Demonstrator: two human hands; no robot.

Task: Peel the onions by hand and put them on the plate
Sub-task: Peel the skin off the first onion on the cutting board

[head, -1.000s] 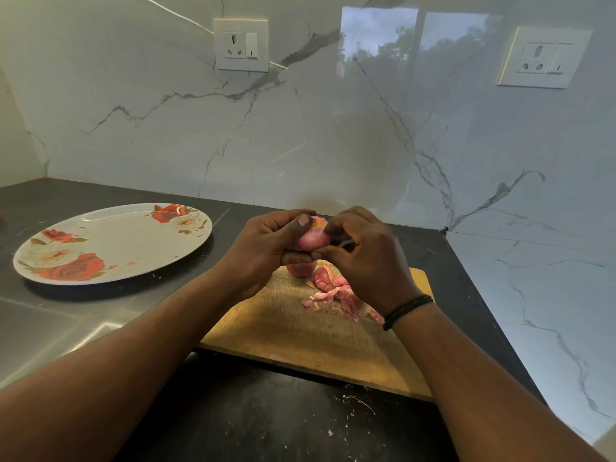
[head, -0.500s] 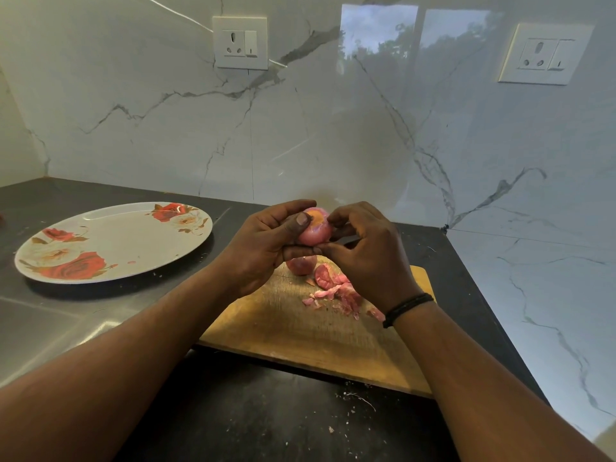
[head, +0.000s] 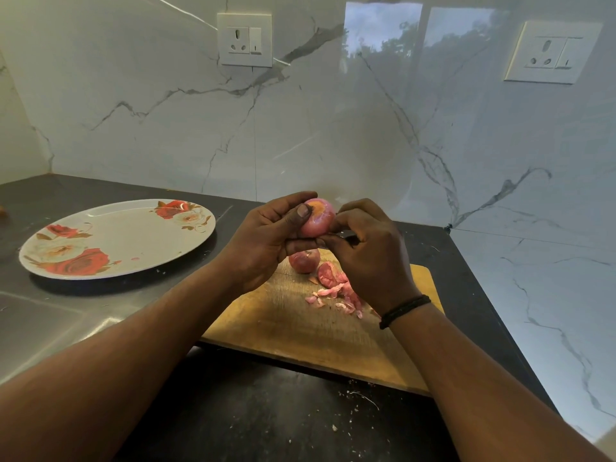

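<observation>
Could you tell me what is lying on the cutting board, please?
On the board lie one onion and a pile of pink peels. The right hand covers part of the pile, so more may lie beneath.

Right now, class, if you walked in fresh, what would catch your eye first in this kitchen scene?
Both hands, left hand and right hand, grip a pink onion above the wooden cutting board. Peels and a second onion lie on the board. A rose-patterned plate sits to the left.
</observation>
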